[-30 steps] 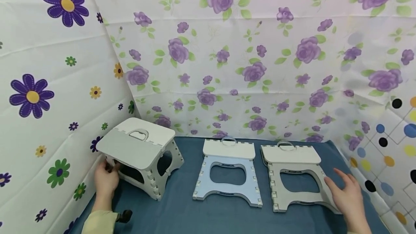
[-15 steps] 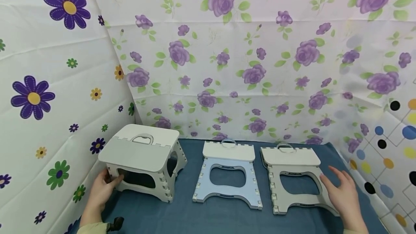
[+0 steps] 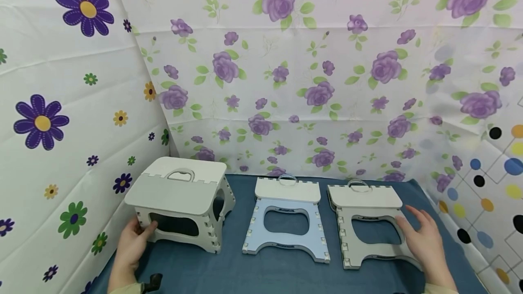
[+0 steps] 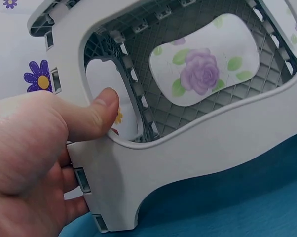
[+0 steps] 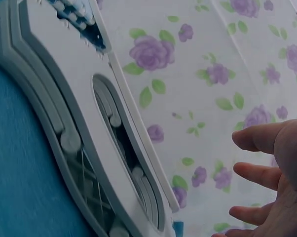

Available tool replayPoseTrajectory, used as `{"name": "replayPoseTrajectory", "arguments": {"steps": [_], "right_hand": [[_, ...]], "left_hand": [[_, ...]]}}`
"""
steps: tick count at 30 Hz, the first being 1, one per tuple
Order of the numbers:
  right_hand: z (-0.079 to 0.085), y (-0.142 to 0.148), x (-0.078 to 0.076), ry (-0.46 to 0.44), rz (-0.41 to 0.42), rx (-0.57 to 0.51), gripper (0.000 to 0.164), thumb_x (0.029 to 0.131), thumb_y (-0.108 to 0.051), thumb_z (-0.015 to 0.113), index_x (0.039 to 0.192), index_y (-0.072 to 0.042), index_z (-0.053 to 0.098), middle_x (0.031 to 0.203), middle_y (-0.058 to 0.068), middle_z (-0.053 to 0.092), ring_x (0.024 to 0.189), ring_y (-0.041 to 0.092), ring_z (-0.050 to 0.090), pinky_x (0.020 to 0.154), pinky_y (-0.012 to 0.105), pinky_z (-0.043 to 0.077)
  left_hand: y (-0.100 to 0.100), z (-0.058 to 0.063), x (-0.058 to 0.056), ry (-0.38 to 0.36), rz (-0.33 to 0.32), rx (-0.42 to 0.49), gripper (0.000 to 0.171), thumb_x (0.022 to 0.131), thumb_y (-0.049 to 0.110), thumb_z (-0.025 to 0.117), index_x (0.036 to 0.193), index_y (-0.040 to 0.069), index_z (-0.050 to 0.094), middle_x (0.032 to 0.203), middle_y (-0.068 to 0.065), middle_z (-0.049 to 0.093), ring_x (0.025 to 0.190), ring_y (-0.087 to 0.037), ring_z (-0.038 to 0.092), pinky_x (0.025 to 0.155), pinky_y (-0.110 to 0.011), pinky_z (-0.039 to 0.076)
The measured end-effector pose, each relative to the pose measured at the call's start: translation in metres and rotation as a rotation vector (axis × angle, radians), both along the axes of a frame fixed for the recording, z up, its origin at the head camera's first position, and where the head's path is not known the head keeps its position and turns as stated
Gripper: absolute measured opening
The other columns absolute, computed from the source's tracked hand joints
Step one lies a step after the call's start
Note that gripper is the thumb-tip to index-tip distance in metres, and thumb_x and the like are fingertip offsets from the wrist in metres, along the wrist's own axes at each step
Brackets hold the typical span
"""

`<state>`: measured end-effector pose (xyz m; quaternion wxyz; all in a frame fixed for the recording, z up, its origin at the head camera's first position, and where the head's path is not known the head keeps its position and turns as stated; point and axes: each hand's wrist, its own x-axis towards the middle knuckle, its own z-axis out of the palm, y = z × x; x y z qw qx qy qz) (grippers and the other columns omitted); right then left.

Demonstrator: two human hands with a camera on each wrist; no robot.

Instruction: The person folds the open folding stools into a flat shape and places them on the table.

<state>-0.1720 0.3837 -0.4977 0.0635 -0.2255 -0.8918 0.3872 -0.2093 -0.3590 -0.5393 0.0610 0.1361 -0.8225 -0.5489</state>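
An unfolded grey-and-white folding step stool (image 3: 173,192) stands upright at the left, its handle loop on the top panel. My left hand (image 3: 132,246) grips the left edge of its front leg panel. In the left wrist view, my thumb (image 4: 105,106) hooks over the rim of the panel's opening, while the other fingers lie behind the edge, partly hidden. At the right lies a folded grey step stool (image 3: 365,198), with a white panel at its far end. My right hand (image 3: 426,242) is beside its right edge, fingers spread and holding nothing.
Between these two lies a folded light-blue step stool (image 3: 282,238) with a white top panel. All rest on a blue cloth (image 3: 269,278). Patterned curtains hang close around: a rose-print one (image 3: 253,85) behind, a daisy-print one (image 3: 73,149) left, a dotted one right.
The unfolded stool has turned so its front faces me more squarely, and my left thumb now shows over its front panel. My right hand has shifted slightly left.
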Motion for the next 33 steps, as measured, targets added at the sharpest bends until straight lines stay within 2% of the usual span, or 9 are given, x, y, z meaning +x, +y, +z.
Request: {"name": "replayPoseTrajectory", "arguments": {"steps": [4, 6, 11, 14, 18, 21, 23, 28, 33], "right_hand": [[0.000, -0.015, -0.006, 0.043, 0.053, 0.010, 0.076, 0.111, -0.052, 0.051, 0.167, -0.003, 0.033, 0.173, 0.034, 0.007, 0.154, 0.062, 0.010, 0.116, 0.079, 0.017], [0.000, -0.026, -0.008, 0.070, 0.094, 0.021, 0.073, 0.111, -0.048, 0.054, 0.165, -0.003, 0.036, 0.171, 0.035, 0.014, 0.154, 0.060, 0.014, 0.116, 0.078, 0.018], [-0.001, -0.060, -0.015, 0.134, 0.235, 0.036, 0.066, 0.111, -0.037, 0.060, 0.163, -0.001, 0.039, 0.167, 0.034, 0.028, 0.153, 0.057, 0.023, 0.116, 0.075, 0.025], [-0.002, -0.080, -0.022, 0.147, 0.298, 0.014, 0.063, 0.112, -0.034, 0.061, 0.163, -0.003, 0.040, 0.168, 0.031, 0.030, 0.153, 0.055, 0.025, 0.116, 0.074, 0.028], [-0.002, -0.106, -0.029, 0.148, 0.340, -0.025, 0.062, 0.112, -0.036, 0.061, 0.163, -0.007, 0.043, 0.169, 0.027, 0.032, 0.155, 0.051, 0.027, 0.117, 0.072, 0.030], [-0.001, -0.128, -0.033, 0.155, 0.372, -0.052, 0.061, 0.111, -0.038, 0.062, 0.163, -0.010, 0.044, 0.169, 0.024, 0.034, 0.156, 0.048, 0.027, 0.119, 0.071, 0.029], [-0.002, -0.145, -0.035, 0.180, 0.406, -0.048, 0.060, 0.110, -0.036, 0.064, 0.162, -0.010, 0.046, 0.167, 0.024, 0.037, 0.155, 0.048, 0.030, 0.119, 0.070, 0.030], [-0.006, -0.195, -0.045, 0.264, 0.526, -0.048, 0.056, 0.107, -0.027, 0.069, 0.158, -0.010, 0.053, 0.161, 0.020, 0.048, 0.150, 0.045, 0.042, 0.116, 0.067, 0.037], [-0.007, -0.249, -0.052, 0.308, 0.636, -0.098, 0.056, 0.106, -0.025, 0.072, 0.157, -0.015, 0.054, 0.159, 0.013, 0.054, 0.147, 0.040, 0.047, 0.114, 0.063, 0.041]], "left_hand": [[0.008, -0.002, 0.000, 0.024, 0.035, -0.013, 0.062, 0.109, 0.014, 0.065, 0.161, -0.004, 0.037, 0.158, -0.029, 0.045, 0.139, -0.037, 0.047, 0.096, -0.029, 0.041], [0.011, -0.002, 0.001, 0.026, 0.044, -0.009, 0.062, 0.108, 0.013, 0.066, 0.161, -0.004, 0.038, 0.157, -0.029, 0.046, 0.138, -0.037, 0.048, 0.095, -0.028, 0.041], [0.013, 0.001, 0.002, -0.010, 0.034, 0.037, 0.067, 0.107, 0.014, 0.068, 0.162, -0.004, 0.034, 0.160, -0.030, 0.043, 0.141, -0.037, 0.045, 0.103, -0.039, 0.040], [0.013, 0.004, 0.003, -0.032, 0.003, 0.080, 0.075, 0.106, 0.014, 0.070, 0.166, -0.003, 0.028, 0.163, -0.029, 0.038, 0.146, -0.039, 0.040, 0.109, -0.044, 0.038], [0.013, 0.007, 0.003, -0.053, -0.058, 0.114, 0.082, 0.106, 0.015, 0.071, 0.168, -0.001, 0.020, 0.166, -0.029, 0.032, 0.150, -0.040, 0.035, 0.108, -0.037, 0.040], [0.012, 0.006, 0.004, -0.068, -0.085, 0.105, 0.084, 0.106, 0.018, 0.072, 0.169, 0.000, 0.018, 0.166, -0.028, 0.032, 0.150, -0.038, 0.035, 0.102, -0.029, 0.041], [0.012, 0.004, 0.004, -0.071, -0.094, 0.089, 0.086, 0.106, 0.022, 0.072, 0.169, -0.001, 0.018, 0.166, -0.029, 0.032, 0.150, -0.040, 0.035, 0.105, -0.033, 0.042], [0.012, 0.001, 0.003, -0.078, -0.086, 0.054, 0.084, 0.104, 0.027, 0.074, 0.166, -0.003, 0.026, 0.164, -0.033, 0.035, 0.147, -0.042, 0.039, 0.115, -0.055, 0.037], [0.014, 0.002, 0.001, -0.092, -0.077, -0.020, 0.079, 0.103, 0.029, 0.076, 0.160, -0.008, 0.036, 0.159, -0.035, 0.043, 0.140, -0.042, 0.047, 0.107, -0.051, 0.044]]}}
